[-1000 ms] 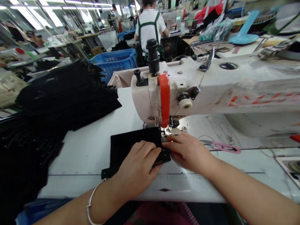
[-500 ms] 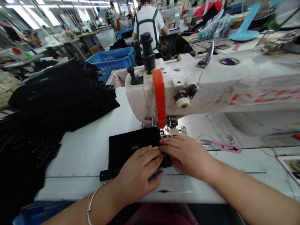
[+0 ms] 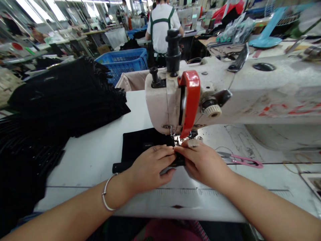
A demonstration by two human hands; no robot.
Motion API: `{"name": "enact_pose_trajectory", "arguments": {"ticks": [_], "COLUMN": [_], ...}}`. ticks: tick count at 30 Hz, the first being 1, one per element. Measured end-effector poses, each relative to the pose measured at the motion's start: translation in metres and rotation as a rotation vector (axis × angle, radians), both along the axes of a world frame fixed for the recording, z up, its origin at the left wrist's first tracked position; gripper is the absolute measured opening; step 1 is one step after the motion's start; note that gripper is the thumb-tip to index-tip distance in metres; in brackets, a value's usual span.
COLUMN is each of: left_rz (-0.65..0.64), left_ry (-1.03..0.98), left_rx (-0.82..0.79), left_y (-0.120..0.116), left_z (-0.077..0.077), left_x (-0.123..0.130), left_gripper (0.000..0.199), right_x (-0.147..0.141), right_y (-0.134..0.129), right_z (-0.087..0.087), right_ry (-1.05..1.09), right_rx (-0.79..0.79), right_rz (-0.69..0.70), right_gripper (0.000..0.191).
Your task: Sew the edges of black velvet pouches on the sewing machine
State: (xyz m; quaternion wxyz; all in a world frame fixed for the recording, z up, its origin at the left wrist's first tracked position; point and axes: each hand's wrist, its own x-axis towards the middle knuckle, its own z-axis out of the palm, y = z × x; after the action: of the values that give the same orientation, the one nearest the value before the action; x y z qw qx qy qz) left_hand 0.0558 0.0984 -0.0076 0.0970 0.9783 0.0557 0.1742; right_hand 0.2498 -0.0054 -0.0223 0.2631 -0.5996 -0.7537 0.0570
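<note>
A black fabric piece (image 3: 135, 142) with a small label lies on the white table, its right end under the needle area of the sewing machine (image 3: 160, 107). My left hand (image 3: 152, 167) rests on its front part, fingers bent and pressing the cloth, thumb apart below. My right hand (image 3: 203, 160) touches the cloth's right edge beside the presser foot, fingers close together and fingertips next to those of my left hand. Whether either hand pinches the cloth is hard to see. Pink-handled thread snips (image 3: 247, 161) lie to the right of my right hand.
A large stack of black fabric pieces (image 3: 67, 97) covers the table's left side. Behind it stands a blue basket (image 3: 120, 62). A person in a white shirt (image 3: 160, 26) is further back. A light blue stand (image 3: 268, 33) is at the back right.
The black piece and both hands have moved slightly away from me, toward the machine's far side. The view has shifted, and the machine appears further right. The red lever looks swung to a different angle.
</note>
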Motion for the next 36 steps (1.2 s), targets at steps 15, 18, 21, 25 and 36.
{"name": "enact_pose_trajectory", "arguments": {"ticks": [15, 18, 21, 25, 36], "left_rz": [-0.086, -0.091, -0.094, -0.092, 0.028], "left_ry": [-0.047, -0.072, -0.102, -0.105, -0.103], "left_rx": [0.064, 0.029, -0.022, -0.024, 0.025], "left_y": [0.047, 0.055, 0.056, 0.048, 0.018], "left_z": [-0.002, -0.002, 0.000, 0.000, -0.003], "left_x": [0.008, 0.002, -0.002, -0.001, 0.007], "left_gripper": [0.024, 0.019, 0.014, 0.016, 0.016], "right_x": [0.007, 0.009, 0.010, 0.013, -0.002], "right_y": [-0.001, 0.002, 0.004, 0.002, 0.002], "right_z": [0.006, 0.008, 0.009, 0.010, -0.002], "right_ry": [0.078, -0.002, -0.138, -0.244, 0.079], "right_rx": [0.158, 0.143, 0.102, 0.060, 0.163], "right_rz": [-0.121, -0.234, -0.273, -0.267, 0.037], "right_gripper": [0.021, 0.014, 0.017, 0.034, 0.015]}}
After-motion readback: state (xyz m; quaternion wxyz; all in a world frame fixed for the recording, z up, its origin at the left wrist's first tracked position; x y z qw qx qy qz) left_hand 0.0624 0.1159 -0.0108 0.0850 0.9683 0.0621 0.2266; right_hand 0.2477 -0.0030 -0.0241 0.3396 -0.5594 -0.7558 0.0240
